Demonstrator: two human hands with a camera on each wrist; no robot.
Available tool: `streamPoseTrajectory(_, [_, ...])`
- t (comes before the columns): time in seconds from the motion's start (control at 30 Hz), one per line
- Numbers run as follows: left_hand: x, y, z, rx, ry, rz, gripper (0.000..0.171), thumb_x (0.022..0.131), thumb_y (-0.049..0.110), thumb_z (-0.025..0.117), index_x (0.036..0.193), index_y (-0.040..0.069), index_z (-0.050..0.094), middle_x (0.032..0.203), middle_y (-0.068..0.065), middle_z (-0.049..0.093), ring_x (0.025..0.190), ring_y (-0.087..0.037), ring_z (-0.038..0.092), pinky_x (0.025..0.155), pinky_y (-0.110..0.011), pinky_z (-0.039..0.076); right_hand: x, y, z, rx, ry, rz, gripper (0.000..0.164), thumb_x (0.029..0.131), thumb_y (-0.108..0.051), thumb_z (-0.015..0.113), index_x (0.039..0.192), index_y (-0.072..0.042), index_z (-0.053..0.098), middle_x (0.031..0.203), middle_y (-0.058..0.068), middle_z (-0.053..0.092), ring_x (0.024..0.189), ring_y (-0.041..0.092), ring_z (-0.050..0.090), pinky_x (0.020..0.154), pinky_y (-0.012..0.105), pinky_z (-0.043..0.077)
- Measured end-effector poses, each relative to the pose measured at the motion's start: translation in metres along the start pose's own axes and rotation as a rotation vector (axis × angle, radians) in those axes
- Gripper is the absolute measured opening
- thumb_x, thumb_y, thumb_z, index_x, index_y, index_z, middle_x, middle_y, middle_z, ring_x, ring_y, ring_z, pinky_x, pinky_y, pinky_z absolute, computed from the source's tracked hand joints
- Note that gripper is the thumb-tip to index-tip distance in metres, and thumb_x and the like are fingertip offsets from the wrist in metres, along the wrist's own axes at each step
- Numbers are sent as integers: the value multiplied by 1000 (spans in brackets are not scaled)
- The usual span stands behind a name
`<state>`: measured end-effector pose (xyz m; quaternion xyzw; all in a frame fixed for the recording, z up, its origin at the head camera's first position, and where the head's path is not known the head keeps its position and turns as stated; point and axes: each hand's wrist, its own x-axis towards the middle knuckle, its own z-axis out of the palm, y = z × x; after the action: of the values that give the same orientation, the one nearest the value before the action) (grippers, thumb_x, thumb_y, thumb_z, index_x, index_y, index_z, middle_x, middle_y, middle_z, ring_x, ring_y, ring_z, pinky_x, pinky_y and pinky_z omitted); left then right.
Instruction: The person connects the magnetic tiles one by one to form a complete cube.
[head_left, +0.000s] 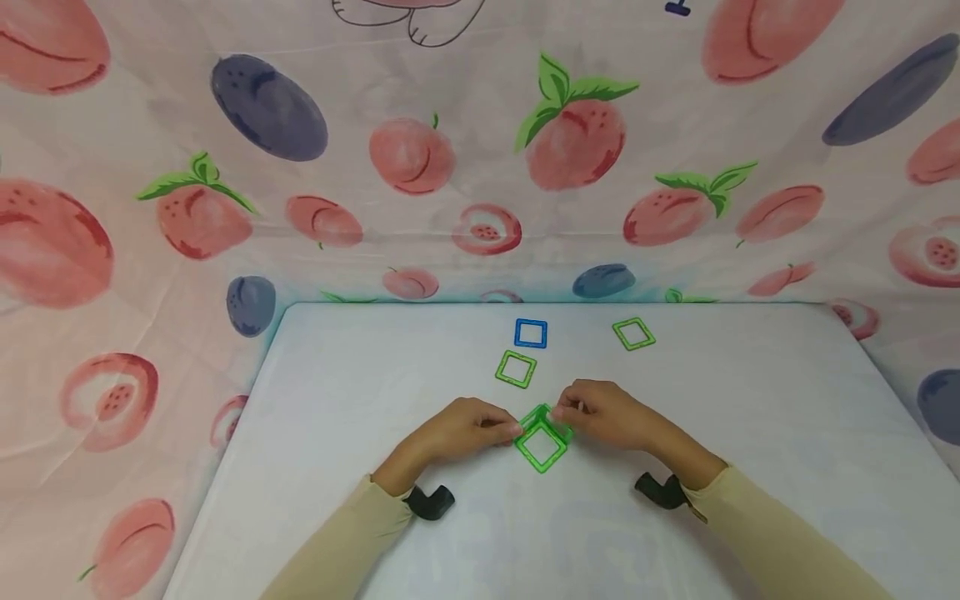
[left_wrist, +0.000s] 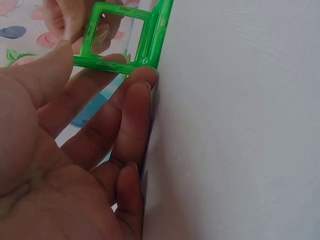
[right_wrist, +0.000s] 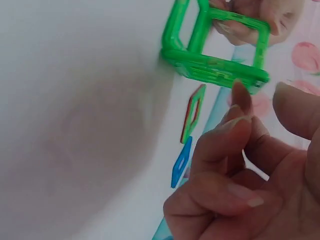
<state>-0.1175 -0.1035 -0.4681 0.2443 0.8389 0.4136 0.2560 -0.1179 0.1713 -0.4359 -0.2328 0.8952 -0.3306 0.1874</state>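
Three green square-framed magnetic tiles (head_left: 529,460) meet in a corner shape in front of me. One lies flat and two stand along its far edges. My left hand (head_left: 471,429) pinches the left standing tile (left_wrist: 92,35) between thumb and fingers, its lower fingers close along the tabletop. On the other side, my right hand (head_left: 604,413) has a fingertip (right_wrist: 241,92) at the edge of the right standing tile (right_wrist: 215,65). The right thumb (right_wrist: 295,110) is held apart from that tile, and the other fingers are loosely bent.
Beyond the hands a green square tile (head_left: 516,369) lies flat, with a blue square tile (head_left: 531,333) behind it. Another green tile (head_left: 633,333) lies farther right. A fruit-patterned cloth (head_left: 480,167) rises behind the white table (head_left: 360,358).
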Motion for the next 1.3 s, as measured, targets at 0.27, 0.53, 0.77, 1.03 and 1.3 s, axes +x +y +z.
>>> streamPoseTrajectory(0.27, [1,-1,-2,23,-12,24,24,101,46,63,105,30,80,94,21,72,90,-3,62,85,-25,49,-13,2,-3,-49,58,-47,13,90,-27,79,94,-16,74,82,-9,60,68,5,49,62,24,44])
streamPoseTrajectory(0.53, [0,-4,-4,-103,-61,-6,26,105,42,56,111,22,71,94,10,77,92,-5,70,94,-31,50,-7,2,1,-61,109,-73,9,92,-23,77,100,-19,77,80,-12,61,68,4,50,62,23,44])
streamPoseTrajectory(0.77, [4,-2,-4,-213,-23,-36,34,107,43,51,132,21,59,82,-2,75,80,-18,67,82,-33,50,5,1,2,-30,97,-95,10,95,-23,74,103,-18,78,84,-11,65,70,7,52,63,24,45])
streamPoseTrajectory(1.03, [4,-1,-3,-222,-36,-33,37,107,43,50,136,24,64,82,-3,71,79,-16,64,80,-30,49,20,-1,7,43,53,-135,13,95,-22,74,105,-17,79,89,-10,69,71,8,52,64,23,45])
streamPoseTrajectory(1.3, [3,-4,-2,-174,-30,-31,35,108,43,50,119,19,73,80,0,71,77,-11,59,82,-30,45,29,0,10,76,37,-148,9,96,-23,73,102,-21,79,92,-10,72,74,9,53,67,24,45])
